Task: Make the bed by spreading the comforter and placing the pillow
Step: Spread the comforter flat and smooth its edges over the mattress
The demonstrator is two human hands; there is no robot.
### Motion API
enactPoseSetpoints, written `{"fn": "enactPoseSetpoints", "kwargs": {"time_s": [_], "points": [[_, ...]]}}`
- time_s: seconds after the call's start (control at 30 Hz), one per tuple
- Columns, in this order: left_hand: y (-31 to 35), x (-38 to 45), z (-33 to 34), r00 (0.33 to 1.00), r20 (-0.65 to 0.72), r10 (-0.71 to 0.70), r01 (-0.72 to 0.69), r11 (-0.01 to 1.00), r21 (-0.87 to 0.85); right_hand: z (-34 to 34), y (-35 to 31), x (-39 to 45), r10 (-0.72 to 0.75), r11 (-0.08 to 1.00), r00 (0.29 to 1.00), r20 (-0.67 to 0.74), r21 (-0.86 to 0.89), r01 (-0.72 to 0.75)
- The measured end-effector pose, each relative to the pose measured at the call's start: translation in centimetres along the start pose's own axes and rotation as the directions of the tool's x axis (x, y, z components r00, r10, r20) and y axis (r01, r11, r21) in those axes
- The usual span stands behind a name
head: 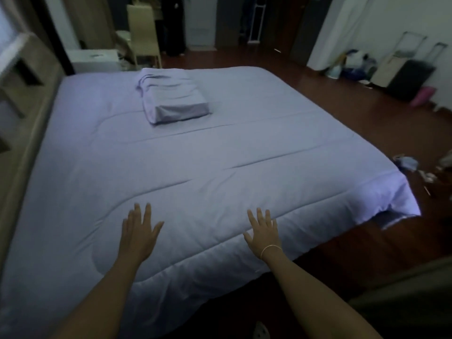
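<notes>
Comforter spread over the bed, pillow on top, both hands flat near the edge.

The lilac comforter (220, 155) lies spread across the whole bed, its near right corner (401, 204) hanging over the side above the dark wooden floor (342, 123). The pillow (171, 96), in a matching case, rests on the comforter toward the far side, nearer the headboard (31, 99) at the left. The left hand (139, 233) and right hand (264, 231) lie palm-down on the comforter by its near edge, well apart, fingers straight and slightly spread, gripping nothing. A thin bracelet (270, 248) circles the right wrist. Beyond the bed stand a pale chair (144, 33) and, by the far right wall, luggage (408, 77).
</notes>
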State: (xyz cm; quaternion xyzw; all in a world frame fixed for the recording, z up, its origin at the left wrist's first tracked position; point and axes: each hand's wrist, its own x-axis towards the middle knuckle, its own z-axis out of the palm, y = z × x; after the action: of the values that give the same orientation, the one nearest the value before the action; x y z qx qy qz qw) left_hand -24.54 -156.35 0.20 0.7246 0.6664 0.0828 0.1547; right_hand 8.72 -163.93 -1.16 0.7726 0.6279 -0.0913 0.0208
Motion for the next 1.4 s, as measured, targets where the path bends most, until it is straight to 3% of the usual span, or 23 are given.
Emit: {"fn": "enactPoseSetpoints", "kwargs": {"time_s": [0.23, 0.47, 0.8, 0.97, 1.1, 1.23, 1.4], "points": [[16.7, 4.0, 6.4, 0.987, 0.05, 0.154, -0.155, 0.988, 0.008, -2.3, 15.7, 3.0, 0.129, 0.991, 0.991, 0.024, -0.025, -0.129], [35.4, 7.6, 11.7, 0.949, 0.114, 0.293, -0.291, 0.956, -0.035, -6.6, 30.7, 6.8, 0.238, 0.969, 0.97, -0.038, -0.056, -0.24], [49.5, 14.8, 18.2, 0.885, 0.224, 0.407, -0.432, 0.899, 0.075, -6.8, 44.7, 12.9, 0.32, 0.947, 0.947, -0.012, -0.017, -0.32], [57.5, 19.5, 21.5, 0.867, 0.239, 0.437, -0.459, 0.888, 0.042, -7.4, 51.7, 16.2, 0.34, 0.936, 0.94, -0.013, -0.098, -0.339], [64.3, 22.4, 24.0, 0.834, 0.256, 0.488, -0.513, 0.858, 0.038, -8.9, 57.0, 19.3, 0.333, 0.937, 0.942, -0.033, -0.102, -0.335], [68.8, 23.4, 26.9, 0.807, 0.322, 0.495, -0.538, 0.841, 0.057, -8.3, 61.6, 22.1, 0.271, 0.959, 0.961, 0.048, -0.103, -0.266], [70.1, 23.7, 33.7, 0.859, 0.403, 0.316, -0.392, 0.912, 0.122, -4.8, 67.0, 27.9, 0.048, 0.984, 0.94, 0.338, -0.177, 0.013]]}}
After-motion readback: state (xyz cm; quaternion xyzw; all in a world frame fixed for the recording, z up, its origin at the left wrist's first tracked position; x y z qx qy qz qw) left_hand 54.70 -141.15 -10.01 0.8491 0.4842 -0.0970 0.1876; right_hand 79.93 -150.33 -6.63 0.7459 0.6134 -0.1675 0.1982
